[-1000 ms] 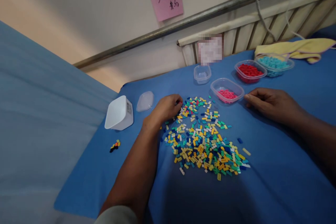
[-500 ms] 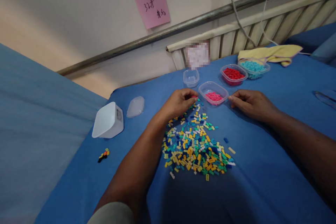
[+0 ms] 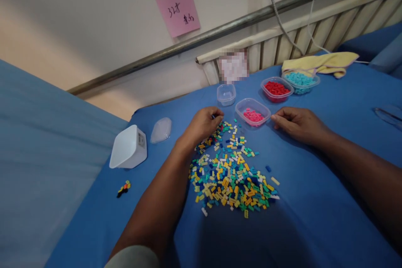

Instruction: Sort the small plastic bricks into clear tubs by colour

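A loose heap of small building bricks (image 3: 234,180), in yellow, green, blue, white and other colours, lies on the blue cloth. Over its upper left edge is my left hand (image 3: 204,123), fingers curled and tips close together; whatever they may hold is too small to make out. A clear plastic tub (image 3: 240,114) with pink bricks (image 3: 253,115) in the bottom stands just beyond the heap. My right hand (image 3: 297,122) pinches the right rim of this tub between thumb and forefinger.
Behind stand a small clear tub (image 3: 226,95), a tub of red bricks (image 3: 276,91) and one of light blue bricks (image 3: 300,81) by a yellow cloth (image 3: 320,63). Leftward are a clear lid (image 3: 161,130), a white bin (image 3: 128,147) and several dark and orange bricks (image 3: 123,188). Glasses (image 3: 387,115) lie far right.
My left hand has moved left from beside the pink bricks' tub to the heap's upper edge. The pinkish-red brick seen at its fingertips no longer shows. My right hand stays at the rim.
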The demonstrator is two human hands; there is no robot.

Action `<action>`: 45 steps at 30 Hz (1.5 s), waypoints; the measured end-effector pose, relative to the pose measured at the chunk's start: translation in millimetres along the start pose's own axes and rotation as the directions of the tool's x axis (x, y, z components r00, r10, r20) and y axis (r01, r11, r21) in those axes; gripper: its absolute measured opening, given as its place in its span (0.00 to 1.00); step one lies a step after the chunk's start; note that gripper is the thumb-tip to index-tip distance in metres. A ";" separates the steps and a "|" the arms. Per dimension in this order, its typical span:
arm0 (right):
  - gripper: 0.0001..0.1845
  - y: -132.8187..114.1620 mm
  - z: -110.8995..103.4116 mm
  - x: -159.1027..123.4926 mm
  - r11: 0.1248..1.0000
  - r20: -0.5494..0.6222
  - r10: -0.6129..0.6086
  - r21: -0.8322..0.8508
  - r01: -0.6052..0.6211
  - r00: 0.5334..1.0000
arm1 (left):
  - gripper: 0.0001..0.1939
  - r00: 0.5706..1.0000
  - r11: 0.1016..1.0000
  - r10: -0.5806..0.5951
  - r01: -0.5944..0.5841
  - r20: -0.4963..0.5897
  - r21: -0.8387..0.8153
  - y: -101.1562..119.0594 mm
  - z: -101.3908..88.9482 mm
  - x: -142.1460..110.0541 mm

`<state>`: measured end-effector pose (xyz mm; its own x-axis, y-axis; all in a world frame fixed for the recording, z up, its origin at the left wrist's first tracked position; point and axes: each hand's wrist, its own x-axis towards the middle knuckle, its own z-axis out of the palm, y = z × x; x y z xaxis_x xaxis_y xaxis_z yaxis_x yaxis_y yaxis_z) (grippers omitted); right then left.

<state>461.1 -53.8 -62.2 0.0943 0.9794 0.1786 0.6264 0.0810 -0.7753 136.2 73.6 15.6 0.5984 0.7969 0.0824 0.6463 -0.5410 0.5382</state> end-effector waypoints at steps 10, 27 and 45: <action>0.35 -8.1 -3.0 -3.0 0.998 0.000 0.052 -0.048 -0.052 0.999 | 0.13 0.966 0.957 -0.177 0.125 0.186 0.263 -20.8 -27.7 -44.1; 0.46 -7.4 -3.6 -5.3 0.994 -0.010 0.098 -0.054 -0.099 0.995 | 0.12 0.880 0.954 -0.217 0.099 0.422 0.283 -9.2 -31.1 -47.0; 0.45 0.0 -3.7 -5.7 0.995 0.026 0.095 -0.029 -0.094 0.995 | 0.14 0.926 0.976 -0.078 -0.006 0.370 0.220 -5.2 -31.8 -53.1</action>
<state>463.4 -60.0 -61.0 0.1335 0.9871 0.0886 0.6372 -0.0170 -0.7705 86.0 42.7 35.1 0.6791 0.6802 -0.2760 0.7309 -0.5916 0.3403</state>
